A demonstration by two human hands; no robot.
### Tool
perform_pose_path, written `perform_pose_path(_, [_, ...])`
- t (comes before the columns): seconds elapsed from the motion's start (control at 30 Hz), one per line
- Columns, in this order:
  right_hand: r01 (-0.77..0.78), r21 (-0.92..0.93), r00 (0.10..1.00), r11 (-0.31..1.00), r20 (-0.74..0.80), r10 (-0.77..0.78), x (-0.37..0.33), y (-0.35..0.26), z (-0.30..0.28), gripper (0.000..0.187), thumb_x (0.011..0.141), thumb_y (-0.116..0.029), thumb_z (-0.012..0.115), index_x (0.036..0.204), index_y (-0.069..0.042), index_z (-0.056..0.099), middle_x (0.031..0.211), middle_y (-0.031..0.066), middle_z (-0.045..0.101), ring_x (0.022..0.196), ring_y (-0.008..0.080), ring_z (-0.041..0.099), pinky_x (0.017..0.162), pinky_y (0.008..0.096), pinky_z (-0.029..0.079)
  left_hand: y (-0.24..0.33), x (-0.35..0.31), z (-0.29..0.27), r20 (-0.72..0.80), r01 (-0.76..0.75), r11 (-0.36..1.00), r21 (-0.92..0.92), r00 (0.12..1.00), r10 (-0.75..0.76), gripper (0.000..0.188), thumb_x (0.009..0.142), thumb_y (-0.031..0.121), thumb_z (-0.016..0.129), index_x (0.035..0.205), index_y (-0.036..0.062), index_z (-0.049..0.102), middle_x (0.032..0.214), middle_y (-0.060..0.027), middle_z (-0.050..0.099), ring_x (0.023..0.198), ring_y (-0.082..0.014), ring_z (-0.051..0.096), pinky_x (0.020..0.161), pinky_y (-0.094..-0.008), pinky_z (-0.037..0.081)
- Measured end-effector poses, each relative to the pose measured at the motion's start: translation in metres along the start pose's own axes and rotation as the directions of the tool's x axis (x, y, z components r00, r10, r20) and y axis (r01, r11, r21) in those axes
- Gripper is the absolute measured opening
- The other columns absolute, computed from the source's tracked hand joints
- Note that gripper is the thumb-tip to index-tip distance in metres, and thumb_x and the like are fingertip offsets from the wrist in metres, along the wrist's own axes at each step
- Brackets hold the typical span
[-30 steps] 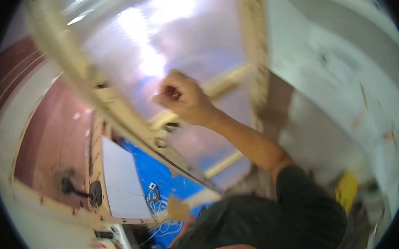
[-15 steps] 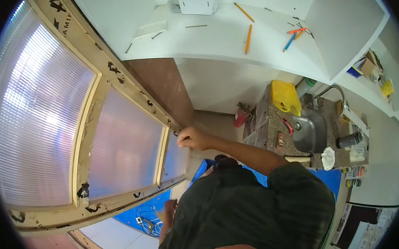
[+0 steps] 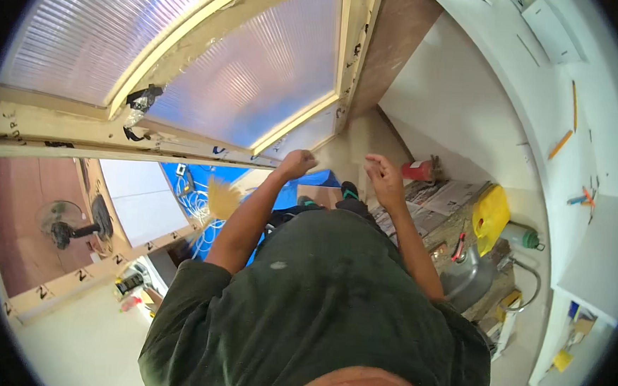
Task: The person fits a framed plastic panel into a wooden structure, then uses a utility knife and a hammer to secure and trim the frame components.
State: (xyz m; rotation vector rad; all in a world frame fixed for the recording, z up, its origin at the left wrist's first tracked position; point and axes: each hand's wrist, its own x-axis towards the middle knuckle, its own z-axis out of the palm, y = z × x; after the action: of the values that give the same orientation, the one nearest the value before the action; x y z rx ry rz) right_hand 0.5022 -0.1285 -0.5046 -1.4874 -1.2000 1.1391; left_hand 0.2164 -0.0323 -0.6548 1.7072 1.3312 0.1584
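My left hand (image 3: pixel 298 164) is held out in front of me with its fingers loosely bent and nothing visible in them. It appears just beside the lower rail of a pale wooden frame (image 3: pixel 198 146), and I cannot tell whether they touch. The frame holds ribbed translucent panels (image 3: pixel 253 69). My right hand (image 3: pixel 385 183) is raised to the right of it, apart from the frame, its fingers curled but separated and holding nothing I can see. A red fire extinguisher (image 3: pixel 416 170) stands beyond that hand.
On the right, a stone counter carries a metal sink (image 3: pixel 470 277) and a yellow jug (image 3: pixel 490 218). White shelving (image 3: pixel 541 101) with pencils curves along the far right. Straw-coloured bristles (image 3: pixel 222 198), white cables (image 3: pixel 194 204) and a fan (image 3: pixel 63 224) are at the left.
My view has swung round, so the frame sits higher and the shelving is now at the right. My right hand has come off the frame's edge. My left hand has risen in front of me.
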Motion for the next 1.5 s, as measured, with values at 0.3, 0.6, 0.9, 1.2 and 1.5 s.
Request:
perform_pose_path(0.3, [0.719, -0.211, 0.609, 0.663, -0.268, -0.746, 0.167, -0.246, -0.03, 0.048, 0.098, -0.015, 0.071, 0.142, -0.002, 0.056, 0.132, 0.0157, 0.059, 0.122, 0.0283, 0.059, 0.1, 0.0405, 0.051, -0.173, -0.193, -0.062, -0.363, 0.084, 0.575, -0.814, 0.699, -0.616, 0.029, 0.101, 0.032, 0.063, 0.114, 0.0069, 0.069, 0.097, -0.0099, 0.072, 0.08, -0.0206, 0.071, 0.067, -0.0333, 0.058])
perform_pose_path(0.6, [0.71, -0.607, 0.167, 0.357, -0.347, -0.923, 0.284, -0.354, 0.011, 0.091, 0.089, -0.04, 0.081, 0.156, -0.001, 0.035, 0.151, 0.025, 0.031, 0.135, 0.0447, 0.033, 0.111, 0.0596, 0.035, -0.025, -0.346, -0.354, -0.889, -0.743, 0.627, -0.234, -0.098, -0.447, 0.078, 0.107, 0.068, 0.035, 0.159, 0.0113, 0.039, 0.151, -0.0138, 0.053, 0.135, -0.0307, 0.051, 0.113, -0.0465, 0.036])
perform_pose_path(0.9, [0.681, -0.628, 0.167, 0.376, -0.367, -0.915, 0.284, -0.367, 0.015, 0.082, 0.08, -0.023, 0.084, 0.146, 0.002, 0.042, 0.148, 0.0245, 0.045, 0.138, 0.0438, 0.039, 0.116, 0.0561, 0.03, 0.17, -0.286, -0.419, -0.969, -0.703, 0.668, 0.245, -0.171, 0.176, 0.102, 0.098, 0.08, 0.039, 0.164, 0.0027, 0.027, 0.164, -0.0187, 0.036, 0.145, -0.0337, 0.042, 0.123, -0.0487, 0.029])
perform_pose_path(1.2, [0.715, -0.645, -0.01, 0.27, -0.396, -0.918, 0.269, -0.421, 0.018, 0.087, 0.089, -0.027, 0.079, 0.156, 0.001, 0.031, 0.153, 0.0296, 0.036, 0.138, 0.0468, 0.039, 0.117, 0.0559, 0.031, 0.224, -0.279, -0.409, -0.886, -0.255, 0.871, 0.419, -0.324, 0.331, 0.084, 0.098, 0.039, 0.073, 0.16, 0.0001, 0.033, 0.16, -0.0211, 0.041, 0.147, -0.0322, 0.041, 0.123, -0.0454, 0.031])
perform_pose_path(1.5, [0.614, -0.747, -0.02, 0.254, -0.336, -0.942, 0.278, -0.477, 0.005, 0.075, 0.09, -0.019, 0.074, 0.151, 0.003, 0.038, 0.15, 0.0261, 0.042, 0.14, 0.0444, 0.04, 0.114, 0.055, 0.034, 0.28, -0.285, -0.378, -0.883, -0.158, 0.935, 0.317, -0.409, 0.23, 0.108, 0.076, 0.008, 0.087, 0.164, 0.0071, 0.026, 0.159, -0.027, 0.042, 0.147, -0.0423, 0.042, 0.122, -0.0473, 0.035])
